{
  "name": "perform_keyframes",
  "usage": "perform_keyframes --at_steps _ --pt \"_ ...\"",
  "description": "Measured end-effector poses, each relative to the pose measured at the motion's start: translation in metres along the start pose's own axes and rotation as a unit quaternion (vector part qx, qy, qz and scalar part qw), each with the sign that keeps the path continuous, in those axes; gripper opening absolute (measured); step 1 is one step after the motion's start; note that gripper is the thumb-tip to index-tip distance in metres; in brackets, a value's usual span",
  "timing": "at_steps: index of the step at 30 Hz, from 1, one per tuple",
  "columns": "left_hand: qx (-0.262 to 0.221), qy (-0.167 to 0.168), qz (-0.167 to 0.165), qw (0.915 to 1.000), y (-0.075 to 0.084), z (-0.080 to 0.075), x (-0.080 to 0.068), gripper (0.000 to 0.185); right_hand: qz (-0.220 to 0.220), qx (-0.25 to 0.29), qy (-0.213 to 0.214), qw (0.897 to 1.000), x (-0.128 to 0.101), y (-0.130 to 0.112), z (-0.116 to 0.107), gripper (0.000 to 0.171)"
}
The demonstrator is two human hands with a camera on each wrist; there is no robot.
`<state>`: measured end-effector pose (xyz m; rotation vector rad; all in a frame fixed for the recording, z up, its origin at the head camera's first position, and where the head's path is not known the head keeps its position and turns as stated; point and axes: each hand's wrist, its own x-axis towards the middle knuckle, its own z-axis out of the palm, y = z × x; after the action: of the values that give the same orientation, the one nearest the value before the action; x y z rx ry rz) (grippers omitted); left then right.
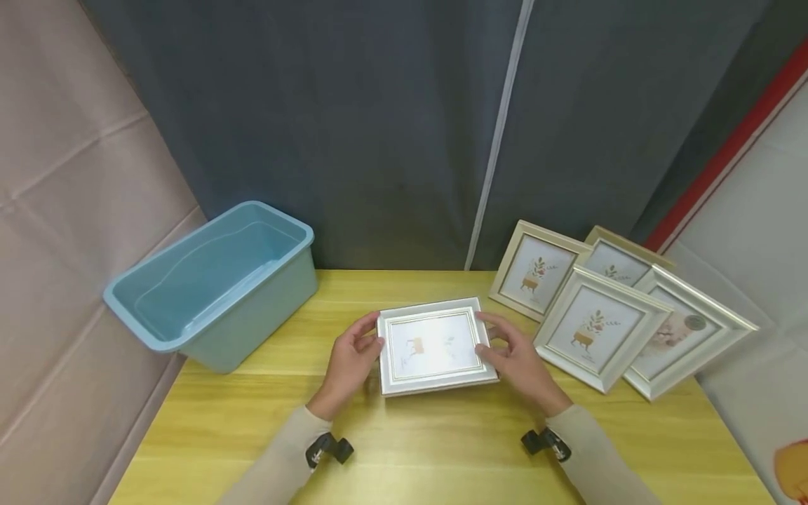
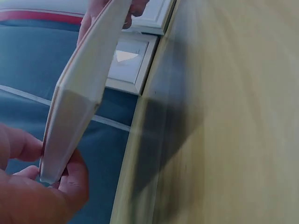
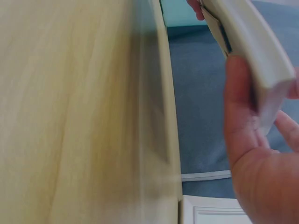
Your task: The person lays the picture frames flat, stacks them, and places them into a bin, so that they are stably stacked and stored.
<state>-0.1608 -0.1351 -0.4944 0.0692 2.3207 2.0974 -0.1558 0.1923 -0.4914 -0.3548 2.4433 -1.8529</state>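
Note:
A white picture frame (image 1: 401, 380) lies sideways between my two hands in the head view, light glaring off its glass over a small plant print. My left hand (image 1: 350, 361) pinches its left end between thumb and fingers. At the right end, my right hand (image 1: 520, 361) grips it the same way. Seen from the left wrist, the frame's pale side edge (image 2: 79, 100) stands above the table, which carries a dark shadow. The right wrist view shows the frame's edge (image 3: 261, 51) between thumb and fingers, with part of a brown backing (image 3: 216, 29) beside it.
To the left on the wooden table (image 1: 416, 449) stands a blue plastic tub (image 1: 271, 301). Several framed prints lean together at the right, among them a front silver-white frame (image 1: 593, 326) and a larger one (image 1: 684, 333). A dark curtain (image 1: 328, 140) hangs behind the table.

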Motion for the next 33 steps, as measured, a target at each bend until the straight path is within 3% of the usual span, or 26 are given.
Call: perform_keyframes --at_steps 8,15,18,24,33 --pt "0.050 -0.024 -0.005 0.9984 -0.012 -0.003 0.027 0.050 0.057 -0.045 -0.018 0.997 0.013 0.014 0.003 0.063" --pt "0.065 -0.051 -0.030 0.9961 -0.019 -0.003 0.043 0.058 0.061 -0.112 -0.007 0.992 0.026 0.020 0.005 0.062" --pt "0.080 -0.062 -0.033 0.9943 -0.022 -0.003 0.046 0.064 0.064 -0.122 -0.002 0.990 0.029 0.022 0.005 0.062" --pt "0.117 -0.052 -0.045 0.9908 -0.024 -0.001 0.048 0.069 0.078 -0.143 -0.003 0.987 0.034 0.023 0.005 0.062" --pt "0.131 -0.058 -0.062 0.9877 -0.026 0.004 0.047 0.074 0.102 -0.163 -0.024 0.981 0.034 0.023 -0.001 0.061"
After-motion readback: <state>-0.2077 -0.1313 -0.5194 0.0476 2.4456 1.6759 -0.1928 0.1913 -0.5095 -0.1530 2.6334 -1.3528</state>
